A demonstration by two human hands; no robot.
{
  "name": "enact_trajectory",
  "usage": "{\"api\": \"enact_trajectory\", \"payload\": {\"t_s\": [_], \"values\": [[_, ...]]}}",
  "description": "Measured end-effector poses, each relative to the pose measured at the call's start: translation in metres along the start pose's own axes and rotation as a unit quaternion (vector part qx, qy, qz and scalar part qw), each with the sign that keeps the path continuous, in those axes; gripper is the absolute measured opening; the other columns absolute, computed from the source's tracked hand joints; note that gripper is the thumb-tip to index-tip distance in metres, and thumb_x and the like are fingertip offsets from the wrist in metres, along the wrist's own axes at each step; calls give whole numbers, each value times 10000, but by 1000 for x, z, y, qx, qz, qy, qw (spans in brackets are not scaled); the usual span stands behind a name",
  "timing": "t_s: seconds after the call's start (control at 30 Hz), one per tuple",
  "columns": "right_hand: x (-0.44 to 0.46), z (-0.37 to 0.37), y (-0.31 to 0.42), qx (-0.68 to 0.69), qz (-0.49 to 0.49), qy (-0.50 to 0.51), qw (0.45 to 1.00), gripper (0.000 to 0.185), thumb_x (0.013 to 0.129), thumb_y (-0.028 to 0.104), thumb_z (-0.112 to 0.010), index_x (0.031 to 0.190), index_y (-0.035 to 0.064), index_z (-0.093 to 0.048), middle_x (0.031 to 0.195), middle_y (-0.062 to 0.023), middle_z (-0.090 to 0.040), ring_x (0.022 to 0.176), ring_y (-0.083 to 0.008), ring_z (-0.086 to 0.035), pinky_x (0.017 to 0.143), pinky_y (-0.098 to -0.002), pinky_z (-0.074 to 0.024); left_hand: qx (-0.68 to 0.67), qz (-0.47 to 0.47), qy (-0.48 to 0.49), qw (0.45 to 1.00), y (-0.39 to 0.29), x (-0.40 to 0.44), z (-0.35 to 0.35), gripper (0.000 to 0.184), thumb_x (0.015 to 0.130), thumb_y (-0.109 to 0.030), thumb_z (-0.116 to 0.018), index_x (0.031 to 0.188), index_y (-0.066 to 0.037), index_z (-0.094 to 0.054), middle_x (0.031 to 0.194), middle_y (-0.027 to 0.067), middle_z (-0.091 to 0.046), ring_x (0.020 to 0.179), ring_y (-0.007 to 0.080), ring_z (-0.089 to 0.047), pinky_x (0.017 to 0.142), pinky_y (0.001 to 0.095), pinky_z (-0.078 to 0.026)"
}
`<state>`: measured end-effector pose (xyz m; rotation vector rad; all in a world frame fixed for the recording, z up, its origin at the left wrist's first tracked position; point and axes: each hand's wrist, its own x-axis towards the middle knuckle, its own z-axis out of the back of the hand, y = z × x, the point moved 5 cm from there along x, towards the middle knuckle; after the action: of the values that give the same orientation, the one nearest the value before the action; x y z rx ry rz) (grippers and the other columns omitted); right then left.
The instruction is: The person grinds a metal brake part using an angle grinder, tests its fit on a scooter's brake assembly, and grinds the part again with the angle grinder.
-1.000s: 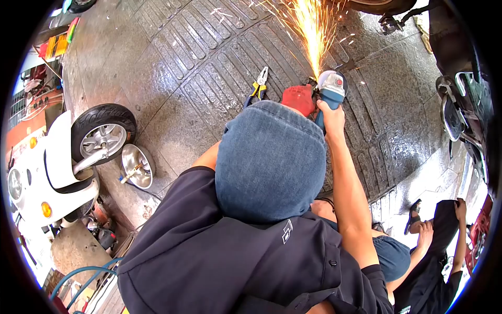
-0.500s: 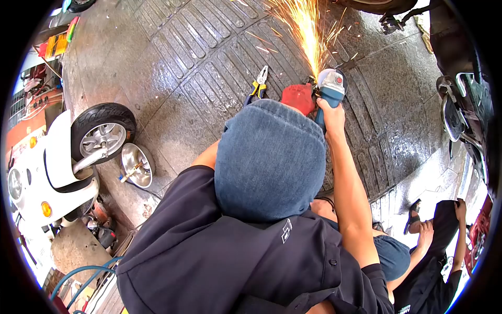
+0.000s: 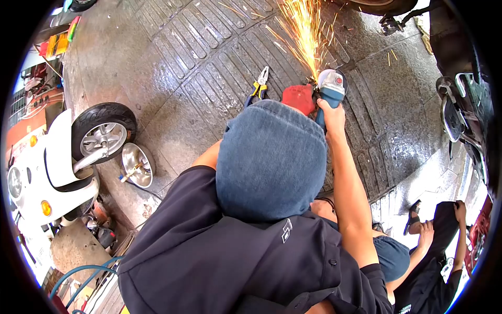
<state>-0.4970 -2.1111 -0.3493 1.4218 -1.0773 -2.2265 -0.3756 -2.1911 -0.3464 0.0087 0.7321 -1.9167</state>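
My right hand (image 3: 333,116) is wrapped round the blue body of an angle grinder (image 3: 331,90), at the top centre of the head view. Its grey head and disc spray orange sparks (image 3: 306,39) away from me. Just left of the disc is a red piece with dark print (image 3: 298,98); whether it is a glove, a cloth or a shoe I cannot make out. My left forearm (image 3: 208,155) runs behind my denim-covered knee (image 3: 269,162), which hides the fingers. Pliers (image 3: 259,86) with yellow and dark handles lie on the floor beside the knee.
At left stand a white scooter (image 3: 57,167) with its front wheel (image 3: 103,133) and a round metal bowl-like part (image 3: 137,165). Blue hoses (image 3: 86,269) run at lower left. Another person (image 3: 436,251) is at lower right, below a dark motorcycle (image 3: 460,112). Grooved tiles (image 3: 209,73) cover the floor.
The spark pattern has shifted slightly. My right hand and the angle grinder stay in nearly the same place.
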Motion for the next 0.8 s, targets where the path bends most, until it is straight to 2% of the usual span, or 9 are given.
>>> {"api": "enact_trajectory", "payload": {"t_s": [0.13,0.23,0.33,0.47,0.57,0.67,0.73,0.77,0.8], "values": [[2,0,-8,12,13,-4,1000,461,707,277,-764,1027,-14,-605,862,-111,-668,666,-170,-647,629,-305,-513,-8,23,12,1000,0,-2,3,448,777,-360,-624,1061,-14,-623,955,171,-679,924,328,-646,788,423,-500],[3,-1,-12,-11,14,2,1000,456,709,267,-763,1029,-16,-604,862,-110,-668,668,-169,-647,632,-304,-513,5,-8,-8,1000,1,0,-1,459,767,-371,-631,1056,-15,-622,943,165,-680,922,327,-645,792,423,-499],[10,0,-13,-63,44,-54,996,449,714,255,-762,1026,-22,-598,851,-108,-666,648,-168,-644,618,-306,-514,7,-2,11,1000,2,1,2,464,768,-380,-630,1053,-14,-622,943,166,-679,918,329,-646,783,428,-501],[0,10,4,32,17,-8,999,336,753,221,-719,957,-2,-574,765,-75,-616,577,-156,-607,537,-291,-489,2,-16,-9,1000,4,0,-1,493,770,-384,-634,1099,-18,-619,945,178,-676,915,336,-646,773,433,-505],[-1,19,0,62,11,32,998,347,753,223,-722,967,-1,-566,796,-81,-621,575,-157,-608,537,-283,-492,-4,-15,11,1000,4,1,6,512,777,-388,-631,1134,-21,-615,969,182,-675,920,338,-645,782,432,-506],[-5,24,-3,-33,26,35,999,462,712,258,-760,1023,-32,-578,836,-120,-663,614,-163,-649,570,-292,-515,8,-15,26,1000,12,3,4,523,788,-387,-620,1161,-21,-609,1019,177,-672,950,335,-642,814,427,-503],[-7,24,-4,-74,44,29,996,504,696,289,-765,1030,-39,-578,829,-132,-667,622,-167,-657,593,-302,-522,18,-67,-51,996,14,1,15,535,787,-378,-626,1185,-21,-600,1044,178,-667,982,329,-632,847,415,-493],[-9,23,-3,-69,34,35,996,512,694,297,-765,1033,-39,-581,823,-130,-668,623,-169,-659,600,-306,-524,18,-37,21,999,13,2,19,535,794,-352,-629,1213,-23,-586,1077,181,-659,1021,318,-621,884,398,-480],[-10,22,-3,-65,26,43,997,520,691,305,-765,1036,-39,-583,817,-128,-669,624,-172,-660,608,-310,-525,18,-39,21,999,15,4,18,535,794,-352,-629,1213,-23,-586,1077,181,-659,1021,318,-621,884,398,-480]]}}
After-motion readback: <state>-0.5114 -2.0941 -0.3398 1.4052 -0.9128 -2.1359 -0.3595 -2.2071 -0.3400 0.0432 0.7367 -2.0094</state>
